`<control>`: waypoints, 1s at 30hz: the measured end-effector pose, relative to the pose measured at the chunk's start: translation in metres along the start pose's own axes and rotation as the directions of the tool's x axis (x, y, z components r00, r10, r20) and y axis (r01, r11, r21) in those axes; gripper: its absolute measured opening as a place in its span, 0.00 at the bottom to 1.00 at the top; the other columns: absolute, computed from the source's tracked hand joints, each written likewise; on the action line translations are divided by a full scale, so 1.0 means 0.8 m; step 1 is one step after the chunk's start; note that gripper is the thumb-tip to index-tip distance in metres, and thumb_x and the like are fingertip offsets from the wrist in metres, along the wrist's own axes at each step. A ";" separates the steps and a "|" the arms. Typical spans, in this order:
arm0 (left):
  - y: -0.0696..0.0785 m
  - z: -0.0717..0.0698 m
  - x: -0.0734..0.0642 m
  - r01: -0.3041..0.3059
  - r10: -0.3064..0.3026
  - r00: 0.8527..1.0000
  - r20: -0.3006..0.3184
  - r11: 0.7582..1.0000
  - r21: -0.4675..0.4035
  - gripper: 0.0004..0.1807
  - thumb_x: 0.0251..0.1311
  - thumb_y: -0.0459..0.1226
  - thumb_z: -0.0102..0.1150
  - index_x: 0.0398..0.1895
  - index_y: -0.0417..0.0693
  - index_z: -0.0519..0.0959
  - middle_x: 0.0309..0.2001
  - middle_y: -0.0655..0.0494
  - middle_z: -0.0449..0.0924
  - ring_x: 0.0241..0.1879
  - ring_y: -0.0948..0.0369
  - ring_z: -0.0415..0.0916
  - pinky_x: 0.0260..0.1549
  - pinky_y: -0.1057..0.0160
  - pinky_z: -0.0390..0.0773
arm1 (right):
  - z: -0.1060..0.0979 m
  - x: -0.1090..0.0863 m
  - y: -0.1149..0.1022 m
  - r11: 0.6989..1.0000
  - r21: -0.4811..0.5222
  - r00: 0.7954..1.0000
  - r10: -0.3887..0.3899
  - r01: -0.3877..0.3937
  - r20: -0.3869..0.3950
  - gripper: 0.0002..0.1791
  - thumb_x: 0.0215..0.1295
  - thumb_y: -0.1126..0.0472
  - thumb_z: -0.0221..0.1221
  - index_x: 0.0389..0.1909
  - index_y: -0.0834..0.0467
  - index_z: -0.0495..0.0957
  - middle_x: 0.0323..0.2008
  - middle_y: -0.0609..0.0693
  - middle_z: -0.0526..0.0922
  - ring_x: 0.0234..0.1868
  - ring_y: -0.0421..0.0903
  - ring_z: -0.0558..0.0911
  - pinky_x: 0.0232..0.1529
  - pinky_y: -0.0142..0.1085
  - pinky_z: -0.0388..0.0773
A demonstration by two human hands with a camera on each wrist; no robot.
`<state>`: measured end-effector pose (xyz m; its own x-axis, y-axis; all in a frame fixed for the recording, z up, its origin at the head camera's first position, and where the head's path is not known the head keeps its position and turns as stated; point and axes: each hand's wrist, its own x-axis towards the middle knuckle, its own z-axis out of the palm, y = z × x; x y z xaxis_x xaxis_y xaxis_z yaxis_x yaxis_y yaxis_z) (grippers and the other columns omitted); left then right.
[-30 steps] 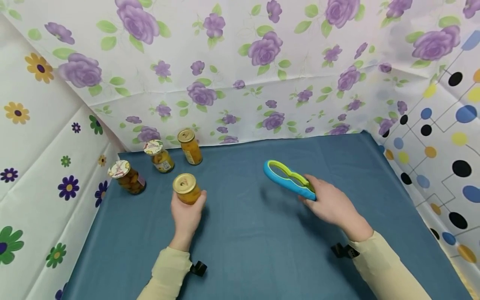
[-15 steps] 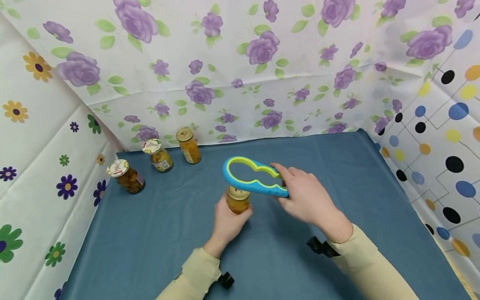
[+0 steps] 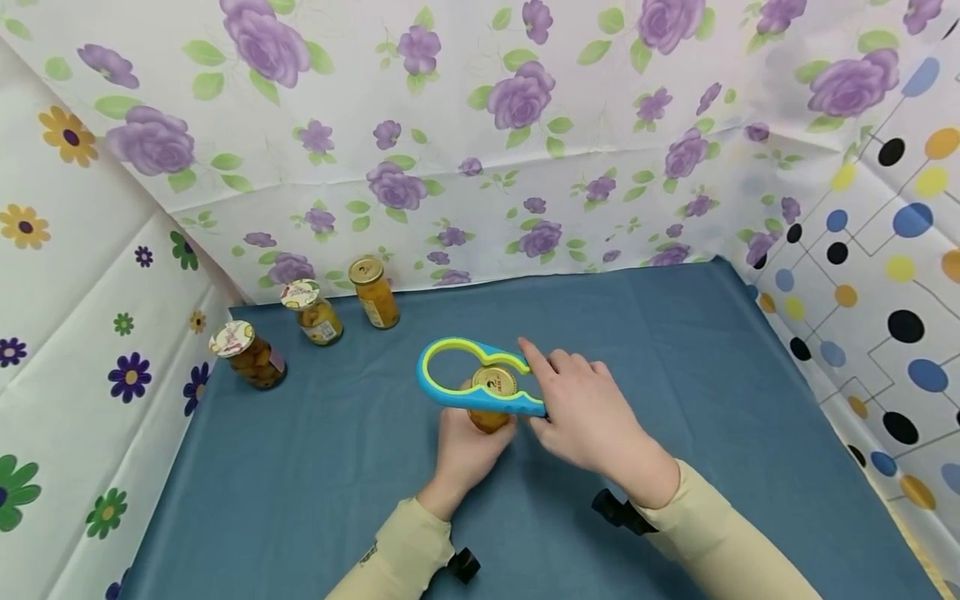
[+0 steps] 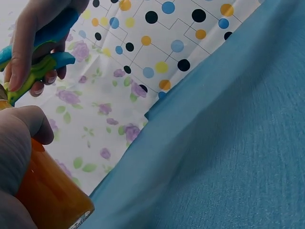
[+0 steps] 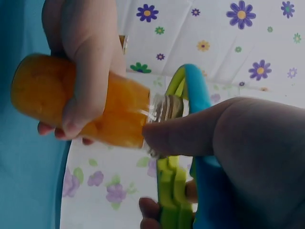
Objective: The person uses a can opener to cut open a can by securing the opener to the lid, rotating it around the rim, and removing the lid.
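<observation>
In the head view my left hand (image 3: 467, 454) grips a glass jar (image 3: 489, 420) of orange-yellow fruit with a gold metal lid (image 3: 495, 381). A blue and lime-green jar opener (image 3: 512, 404) is in my right hand (image 3: 588, 408), held by its handle end. Its scalloped loop surrounds the lid, with a gap visible toward the larger end. The right wrist view has the jar (image 5: 126, 114) lying across the picture, the right thumb (image 5: 181, 133) against its neck beside the lid. Left fingers wrap the jar body (image 4: 52, 191) in the left wrist view.
Three more jars stand at the back left of the blue-covered table (image 3: 337, 467): a dark one (image 3: 258, 362), a patterned-lid one (image 3: 318, 321) and a gold-lidded one (image 3: 377, 302). Patterned cloth walls (image 3: 465, 125) enclose the back and both sides.
My left hand has carried the jar rightward to the middle. My right hand has brought the jar opener left and down, so that its loop now lies around the lid.
</observation>
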<state>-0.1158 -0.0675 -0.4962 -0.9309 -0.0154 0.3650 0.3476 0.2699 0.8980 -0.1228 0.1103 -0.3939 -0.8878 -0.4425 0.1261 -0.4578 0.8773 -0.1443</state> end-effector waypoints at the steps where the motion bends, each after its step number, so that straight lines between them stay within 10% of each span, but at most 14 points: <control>1: 0.001 0.000 0.000 -0.005 0.005 1.000 -0.002 1.000 -0.006 0.24 0.52 0.23 0.77 0.53 0.37 0.80 0.45 0.47 0.85 0.41 0.52 0.82 0.42 0.50 0.83 | 0.001 0.000 -0.002 1.000 -0.002 1.000 0.004 -0.004 0.001 0.48 0.66 0.49 0.71 0.83 0.57 0.62 0.43 0.52 0.81 0.38 0.49 0.77 0.39 0.45 0.71; 13: 0.017 -0.006 0.003 -0.037 0.037 0.999 -0.018 0.999 -0.016 0.26 0.50 0.24 0.81 0.52 0.33 0.79 0.45 0.42 0.86 0.44 0.47 0.85 0.46 0.47 0.84 | 0.005 -0.004 -0.013 0.999 -0.025 0.999 0.022 -0.021 0.041 0.53 0.65 0.41 0.71 0.85 0.56 0.59 0.45 0.51 0.82 0.38 0.48 0.78 0.34 0.43 0.70; 21: -0.036 0.005 0.004 -0.051 0.051 0.998 -0.037 0.999 0.011 0.26 0.47 0.24 0.82 0.50 0.38 0.81 0.42 0.47 0.87 0.41 0.50 0.85 0.43 0.48 0.84 | 0.020 -0.005 -0.015 0.994 -0.107 0.999 0.002 -0.006 -0.032 0.54 0.60 0.34 0.75 0.78 0.60 0.68 0.32 0.52 0.81 0.22 0.45 0.76 0.25 0.40 0.71; 30: -0.046 0.000 0.002 -0.059 0.058 0.998 -0.037 0.998 -0.009 0.23 0.47 0.25 0.79 0.46 0.45 0.82 0.41 0.54 0.88 0.41 0.55 0.84 0.45 0.49 0.84 | 0.030 -0.008 -0.020 0.979 -0.195 0.986 -0.081 0.052 -0.144 0.49 0.57 0.33 0.77 0.69 0.61 0.77 0.22 0.51 0.77 0.11 0.41 0.62 0.12 0.33 0.62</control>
<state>-0.1300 -0.0777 -0.5284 -0.9042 -0.0351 0.4257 0.4028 0.2615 0.8771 -0.1111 0.0949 -0.4156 -0.8319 -0.4808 0.2769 -0.4854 0.8725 0.0568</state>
